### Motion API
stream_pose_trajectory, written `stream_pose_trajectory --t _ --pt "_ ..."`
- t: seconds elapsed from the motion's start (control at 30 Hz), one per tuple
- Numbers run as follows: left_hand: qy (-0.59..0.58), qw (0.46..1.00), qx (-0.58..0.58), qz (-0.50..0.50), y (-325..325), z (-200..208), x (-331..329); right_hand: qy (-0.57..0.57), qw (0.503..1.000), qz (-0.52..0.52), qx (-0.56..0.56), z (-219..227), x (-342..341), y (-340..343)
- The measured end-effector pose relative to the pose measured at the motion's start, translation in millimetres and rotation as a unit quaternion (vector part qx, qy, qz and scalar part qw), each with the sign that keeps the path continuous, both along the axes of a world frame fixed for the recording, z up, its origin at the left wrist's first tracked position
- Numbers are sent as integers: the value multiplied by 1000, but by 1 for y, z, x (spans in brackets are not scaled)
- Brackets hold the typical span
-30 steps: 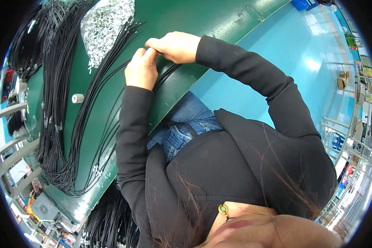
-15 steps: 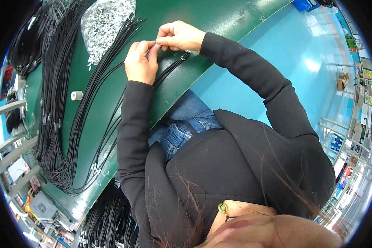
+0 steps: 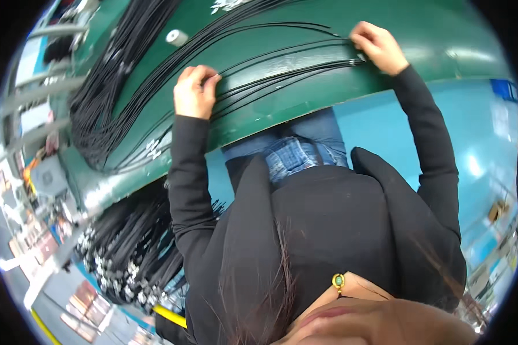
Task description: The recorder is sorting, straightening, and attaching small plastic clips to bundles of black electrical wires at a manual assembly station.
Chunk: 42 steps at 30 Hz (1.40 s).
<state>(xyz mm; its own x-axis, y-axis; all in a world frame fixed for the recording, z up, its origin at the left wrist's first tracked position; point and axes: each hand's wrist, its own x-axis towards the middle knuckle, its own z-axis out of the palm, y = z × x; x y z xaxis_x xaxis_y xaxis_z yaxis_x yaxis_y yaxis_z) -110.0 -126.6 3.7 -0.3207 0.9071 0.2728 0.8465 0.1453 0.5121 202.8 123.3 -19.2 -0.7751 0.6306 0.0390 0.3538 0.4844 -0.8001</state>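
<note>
A thin black cable [image 3: 288, 50] stretches over the green table between my two hands. At its right end my right hand [image 3: 380, 49] is closed, thumb and forefinger pinched on the tip. My left hand [image 3: 194, 92] has its fingers curled round the cable's left part, thumb near forefinger; the exact grip is partly hidden. Just nearer to me lies a small group of black cables [image 3: 305, 70], their pale-tipped ends beside my right hand. Beyond the held cable, more loose black cables [image 3: 270, 25] run across the table.
A thick bundle of black cables [image 3: 106, 86] curves over the table's left side. Near it stands a small white roll [image 3: 176, 38]. White small pieces [image 3: 229, 4] show at the top edge. More cables [image 3: 138, 241] hang below the green table's [image 3: 322, 95] front edge, left of me.
My hands were together at a cable end; now they are wide apart, the right having moved far to the right along the table. The view has turned, and the bag of white pieces is mostly out of it.
</note>
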Motion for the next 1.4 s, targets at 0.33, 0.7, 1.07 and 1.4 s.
stream_pose_trajectory --t 0.33,0.7,1.07,1.4 --pt "70 983 -83 147 -146 4 -111 -22 1000 13 -2 -2 -10 -8" --pt "145 960 -206 120 -127 5 -112 -97 988 43 115 11 11 -18" --pt "131 989 43 -61 87 -22 -3 -46 985 71 148 10 21 -27" --pt "145 985 35 -82 111 -29 31 -50 981 -1 186 -5 25 -13"
